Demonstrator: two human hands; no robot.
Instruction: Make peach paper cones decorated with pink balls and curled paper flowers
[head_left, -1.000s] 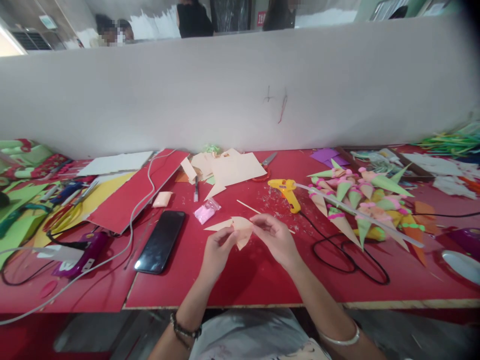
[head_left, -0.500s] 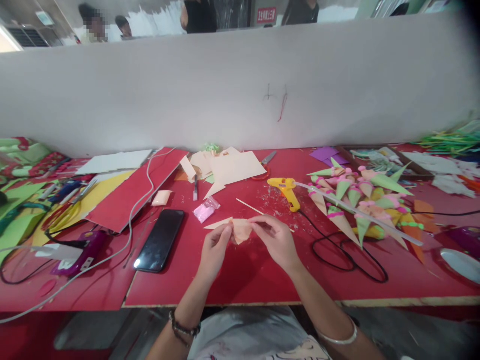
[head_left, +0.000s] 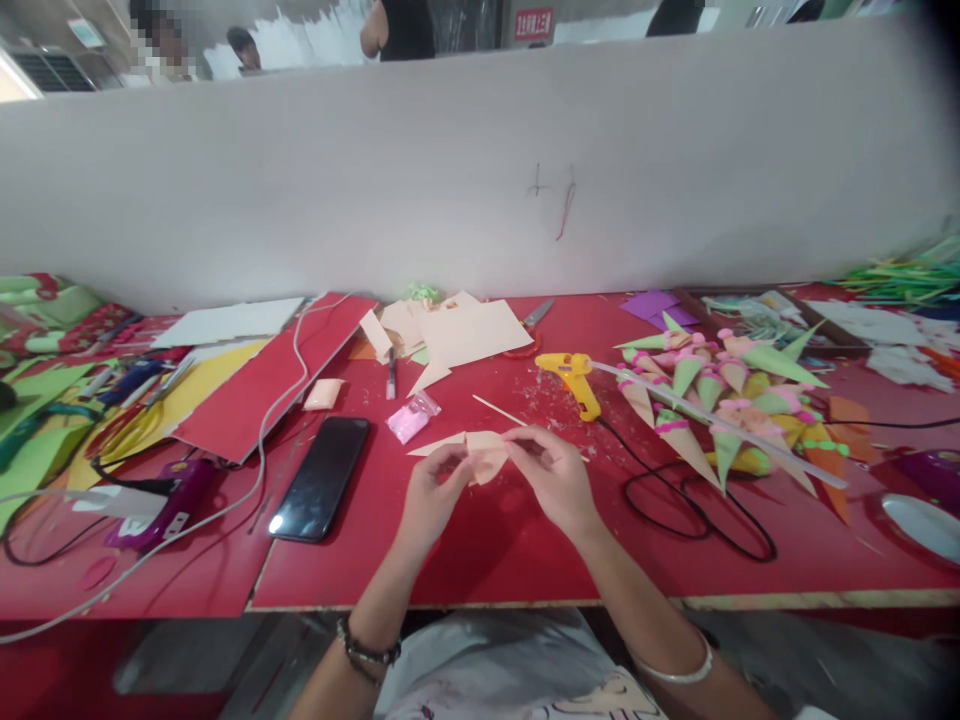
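Between my two hands is a small peach-coloured paper piece (head_left: 488, 458), curved and held just above the red table. My left hand (head_left: 439, 490) pinches its left edge between thumb and fingers. The thumb and forefinger of my right hand (head_left: 551, 475) grip its upper right edge. A pointed peach paper scrap (head_left: 435, 446) lies just behind my left fingers. Past my right hand lies a thin wooden stick (head_left: 498, 410), partly hidden by that hand. A small bag of pink clay (head_left: 409, 420) rests behind my left hand.
Right of my hands lie a yellow glue gun (head_left: 576, 380) with a black cord and a pile of finished paper cones (head_left: 720, 400). A black phone (head_left: 321, 480) is at left, near a purple power strip (head_left: 165, 505). Peach sheets (head_left: 476, 335) and scissors (head_left: 529, 330) sit behind.
My left fingers have shifted on the paper piece, the forefinger now reaching over its left edge. The paper has turned slightly; my right hand still pinches it.
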